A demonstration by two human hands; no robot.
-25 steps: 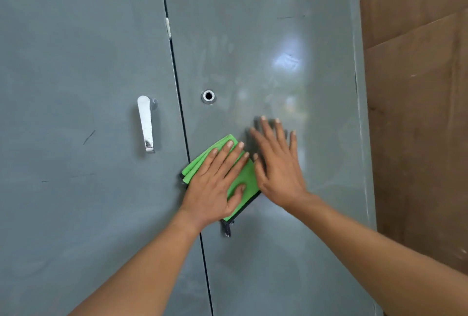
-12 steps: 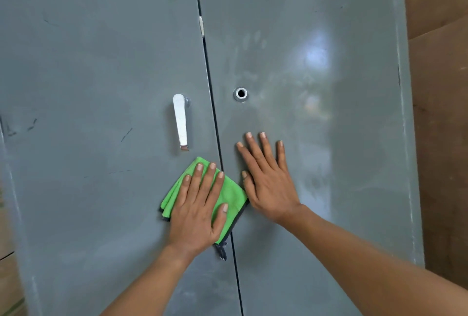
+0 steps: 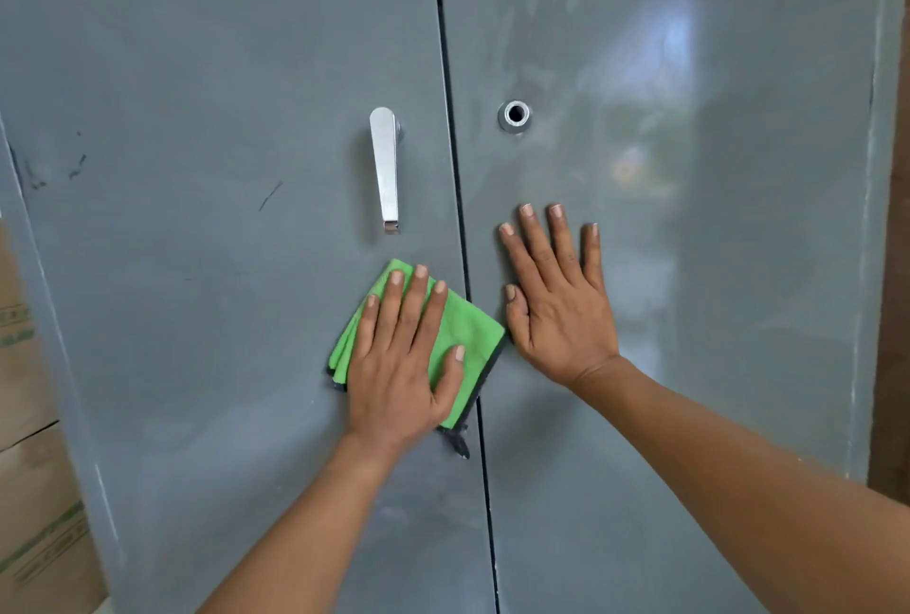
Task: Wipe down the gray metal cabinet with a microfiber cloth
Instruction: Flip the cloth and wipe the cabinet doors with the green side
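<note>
Head view: left hand [image 3: 399, 367] flat on cloth [image 3: 468, 333].

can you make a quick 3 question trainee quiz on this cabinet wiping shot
1. True or false: the left hand presses the green microfiber cloth flat with straight fingers.
2. The right hand rests on: A) the metal lever handle B) the bare right door C) the cloth
3. Fill in: the round lock hole sits on the ___ door.

Key: 1 true; 2 B; 3 right
</note>
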